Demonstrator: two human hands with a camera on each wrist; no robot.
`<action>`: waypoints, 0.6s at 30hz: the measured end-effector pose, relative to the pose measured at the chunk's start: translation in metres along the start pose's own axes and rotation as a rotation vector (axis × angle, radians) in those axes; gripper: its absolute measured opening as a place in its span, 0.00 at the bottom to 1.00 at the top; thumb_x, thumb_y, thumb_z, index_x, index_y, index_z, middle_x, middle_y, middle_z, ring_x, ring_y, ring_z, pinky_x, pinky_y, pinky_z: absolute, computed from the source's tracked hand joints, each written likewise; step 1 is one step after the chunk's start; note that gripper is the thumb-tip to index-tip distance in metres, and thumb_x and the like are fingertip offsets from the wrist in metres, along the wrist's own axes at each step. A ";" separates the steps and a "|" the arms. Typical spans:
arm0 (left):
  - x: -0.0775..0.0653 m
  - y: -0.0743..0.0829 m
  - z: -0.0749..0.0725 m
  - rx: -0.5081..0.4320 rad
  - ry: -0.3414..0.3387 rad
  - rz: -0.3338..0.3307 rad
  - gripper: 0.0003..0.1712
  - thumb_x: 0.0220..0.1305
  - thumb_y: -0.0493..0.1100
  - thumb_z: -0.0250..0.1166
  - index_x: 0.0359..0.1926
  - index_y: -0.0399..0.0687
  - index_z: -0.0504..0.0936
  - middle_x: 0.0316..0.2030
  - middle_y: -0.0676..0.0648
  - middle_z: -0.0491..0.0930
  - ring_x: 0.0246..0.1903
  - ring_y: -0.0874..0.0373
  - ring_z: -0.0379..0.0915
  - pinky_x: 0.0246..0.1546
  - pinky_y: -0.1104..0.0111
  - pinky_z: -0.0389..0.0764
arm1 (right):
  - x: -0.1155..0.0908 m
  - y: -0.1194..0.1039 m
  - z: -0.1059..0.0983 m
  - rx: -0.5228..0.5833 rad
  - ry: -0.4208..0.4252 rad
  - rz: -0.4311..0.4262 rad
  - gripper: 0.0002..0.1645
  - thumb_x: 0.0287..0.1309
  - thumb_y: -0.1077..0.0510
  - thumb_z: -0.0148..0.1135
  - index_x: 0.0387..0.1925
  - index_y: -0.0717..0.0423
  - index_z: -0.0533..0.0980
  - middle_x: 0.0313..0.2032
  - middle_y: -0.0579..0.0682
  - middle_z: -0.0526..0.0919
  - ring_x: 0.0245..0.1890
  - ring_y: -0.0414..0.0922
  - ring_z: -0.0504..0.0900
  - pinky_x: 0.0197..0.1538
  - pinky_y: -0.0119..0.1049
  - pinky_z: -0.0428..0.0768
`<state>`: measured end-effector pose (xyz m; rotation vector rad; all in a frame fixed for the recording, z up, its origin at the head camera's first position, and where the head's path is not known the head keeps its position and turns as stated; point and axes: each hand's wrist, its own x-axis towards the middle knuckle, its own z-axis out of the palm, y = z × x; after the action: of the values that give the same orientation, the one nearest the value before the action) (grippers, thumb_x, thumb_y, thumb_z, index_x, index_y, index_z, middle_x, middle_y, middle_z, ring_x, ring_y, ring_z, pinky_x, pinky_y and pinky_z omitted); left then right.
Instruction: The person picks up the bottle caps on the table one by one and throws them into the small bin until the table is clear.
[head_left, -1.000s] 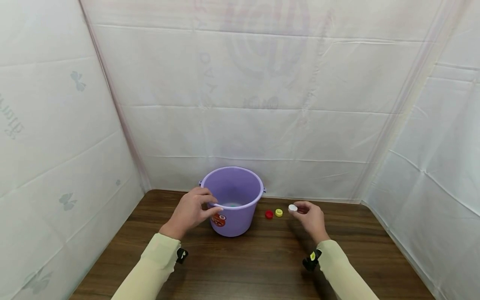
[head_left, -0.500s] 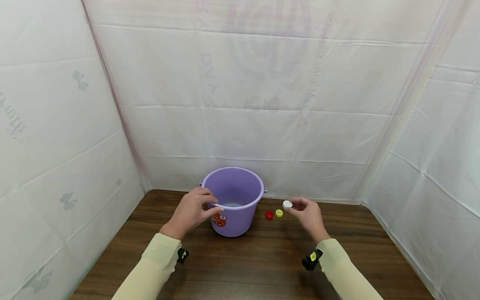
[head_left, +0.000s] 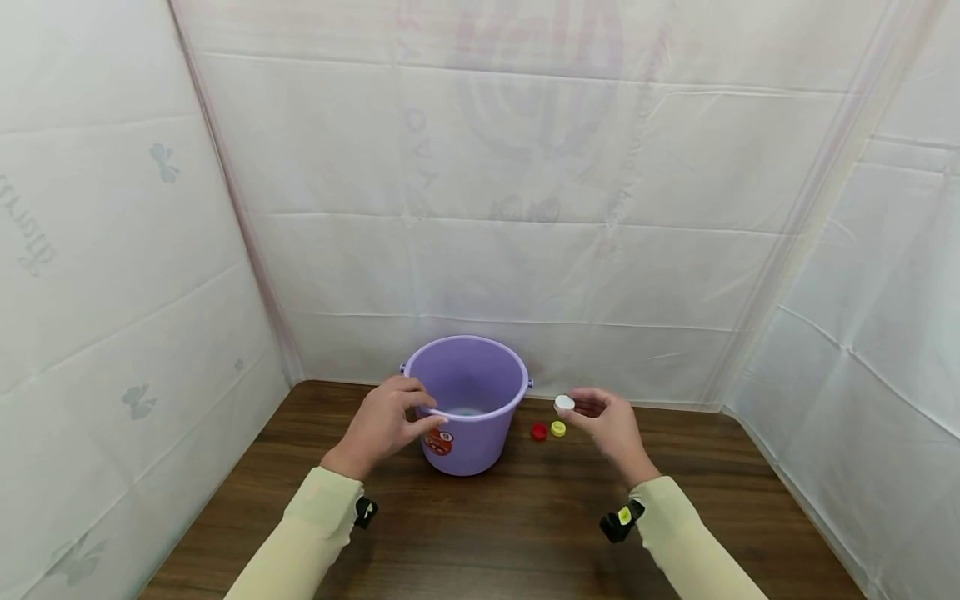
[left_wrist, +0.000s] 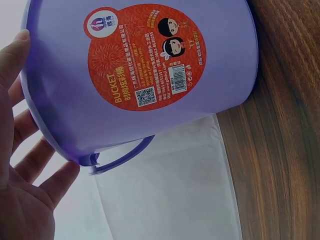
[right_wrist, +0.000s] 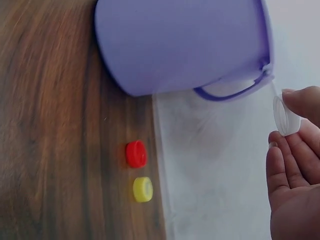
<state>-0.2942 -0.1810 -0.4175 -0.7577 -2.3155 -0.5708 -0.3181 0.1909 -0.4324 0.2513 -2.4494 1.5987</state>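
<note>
A purple bucket (head_left: 468, 446) with a red label stands upright on the table. My left hand (head_left: 381, 425) holds its near-left rim, thumb outside and fingers over the edge; the left wrist view shows the label (left_wrist: 145, 57) close up. Between thumb and fingers of my right hand (head_left: 611, 425) is a white bottle cap (head_left: 564, 403), raised above the table right of the bucket. The right wrist view shows this white cap (right_wrist: 286, 117) tilted, its hollow side visible. Below it on the table lie a red cap (head_left: 538, 432) and a yellow cap (head_left: 558, 428), close together.
The brown wooden table (head_left: 480, 542) ends against white sheeting (head_left: 525, 250) at the back and sides. Something small and greenish (head_left: 467, 412) shows at the bucket's bottom, too small to make out. The bucket's purple handle (right_wrist: 230, 95) hangs down behind it.
My right hand has moved left and slightly up with the white cap, toward the bucket. The left hand, the bucket and the other caps stay in place.
</note>
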 end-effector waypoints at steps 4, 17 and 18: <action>0.000 0.000 0.000 -0.003 -0.003 -0.008 0.12 0.51 0.54 0.82 0.31 0.55 0.91 0.33 0.58 0.83 0.40 0.59 0.77 0.42 0.62 0.83 | -0.003 -0.012 0.001 0.019 -0.014 -0.033 0.22 0.52 0.56 0.80 0.49 0.59 0.85 0.47 0.58 0.89 0.43 0.39 0.86 0.45 0.25 0.83; 0.000 0.001 -0.001 0.000 -0.012 -0.014 0.12 0.51 0.55 0.81 0.32 0.56 0.91 0.33 0.59 0.83 0.40 0.61 0.77 0.42 0.63 0.83 | -0.005 -0.038 0.010 0.082 -0.060 -0.083 0.23 0.52 0.57 0.80 0.50 0.60 0.85 0.48 0.59 0.89 0.45 0.43 0.88 0.47 0.26 0.83; 0.000 0.001 -0.001 -0.003 -0.017 -0.020 0.12 0.52 0.55 0.81 0.32 0.56 0.91 0.33 0.59 0.83 0.40 0.61 0.77 0.42 0.63 0.83 | -0.005 -0.040 0.011 0.084 -0.063 -0.089 0.23 0.52 0.57 0.80 0.49 0.60 0.85 0.47 0.58 0.89 0.45 0.42 0.88 0.47 0.27 0.84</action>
<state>-0.2932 -0.1809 -0.4171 -0.7437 -2.3406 -0.5793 -0.3045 0.1651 -0.4031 0.4250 -2.3830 1.6817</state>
